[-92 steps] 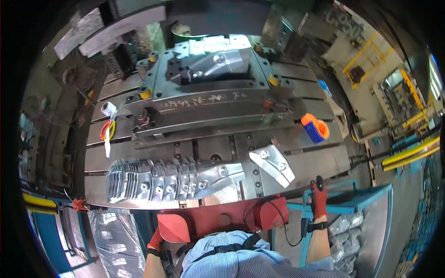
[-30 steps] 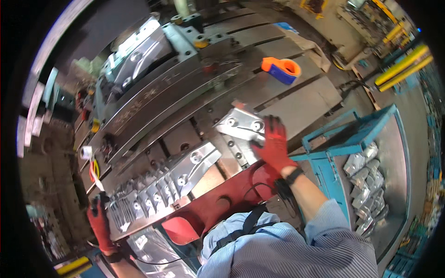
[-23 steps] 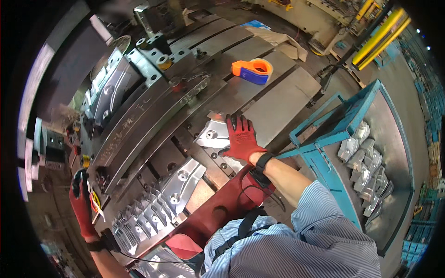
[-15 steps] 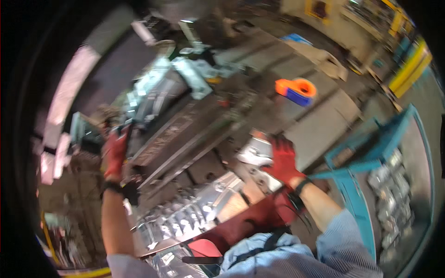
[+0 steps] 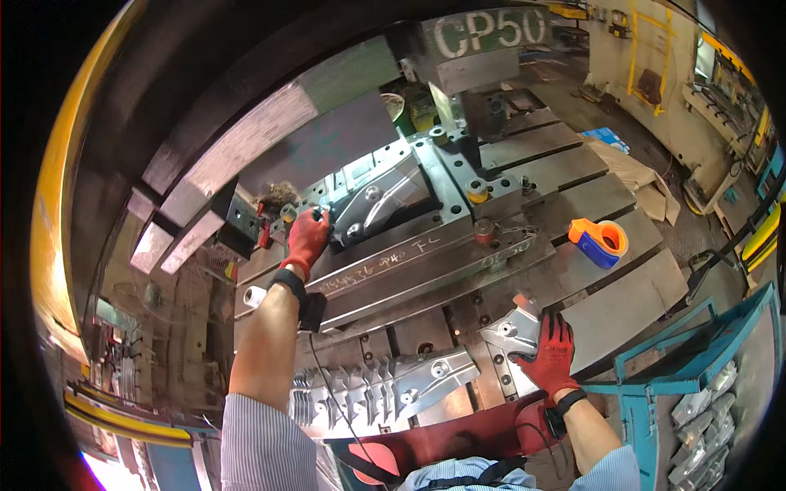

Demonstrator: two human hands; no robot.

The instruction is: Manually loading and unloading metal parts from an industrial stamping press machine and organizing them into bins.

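Note:
My left hand (image 5: 309,237), in a red glove, reaches far into the press and grips the left edge of a shiny stamped metal part (image 5: 378,196) lying in the die (image 5: 442,176). Nearer to me, my right hand (image 5: 550,353), also red-gloved, rests on a second stamped metal part (image 5: 508,334) on the grooved press bed (image 5: 622,303). Between my arms, a row of stacked stamped parts (image 5: 385,391) lies along the bed's near edge.
An orange and blue tape dispenser (image 5: 600,242) sits on the bed at right. A blue bin (image 5: 704,385) of finished metal parts stands at lower right. The press's upper block (image 5: 246,155) hangs over the die. Cardboard (image 5: 639,176) lies behind the bed.
My left hand has moved up from beside the stacked parts into the die and taken hold of the part there. My right hand has stayed on the second part.

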